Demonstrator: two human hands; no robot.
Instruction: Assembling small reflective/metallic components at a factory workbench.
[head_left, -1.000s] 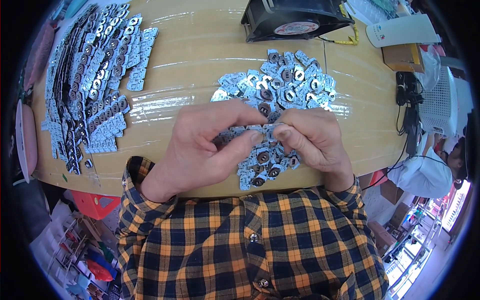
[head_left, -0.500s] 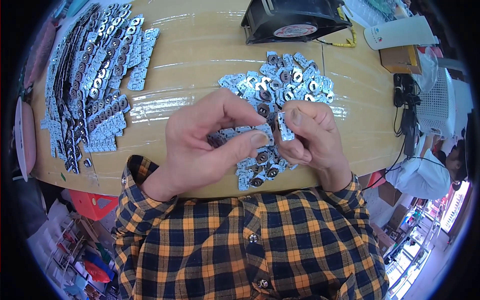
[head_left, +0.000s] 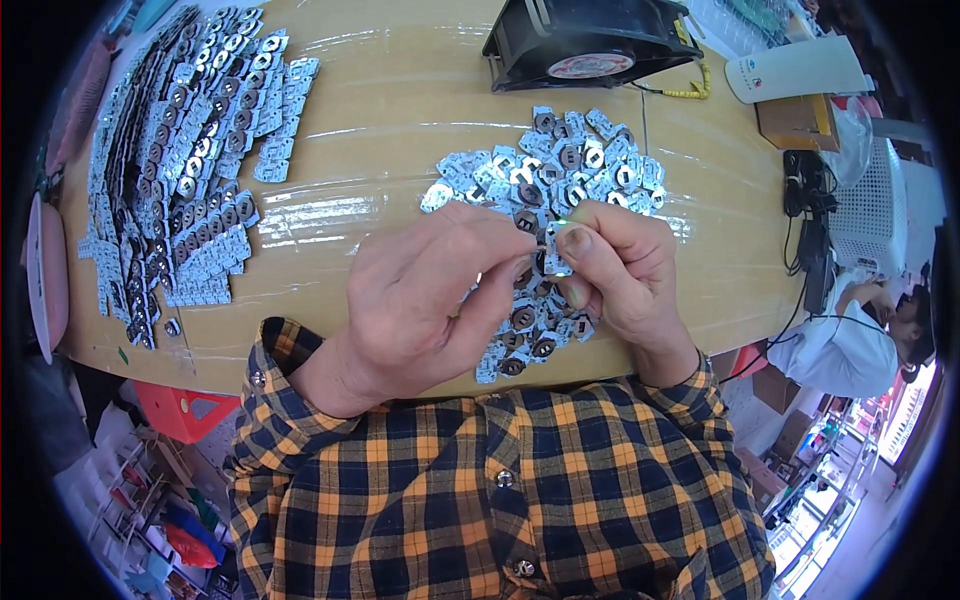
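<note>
Tan and glossy, one tabletop (head_left: 360, 120) carries a single bank of circuit-board strips (head_left: 205, 265), one loose heap of small boards (head_left: 550, 170) and one black fan (head_left: 590, 42). Overlap hides the counts of strips and heaped boards. Two bare hands meet over the heap's near part. The left hand (head_left: 425, 295) brings thumb and forefinger close together; whether anything sits between them, I cannot tell. The right hand (head_left: 630, 265) pinches one small board (head_left: 556, 263) beside those fingertips. Close fingertip work on this piece seems in hand; any next move calls for a steady right-hand pinch.
</note>
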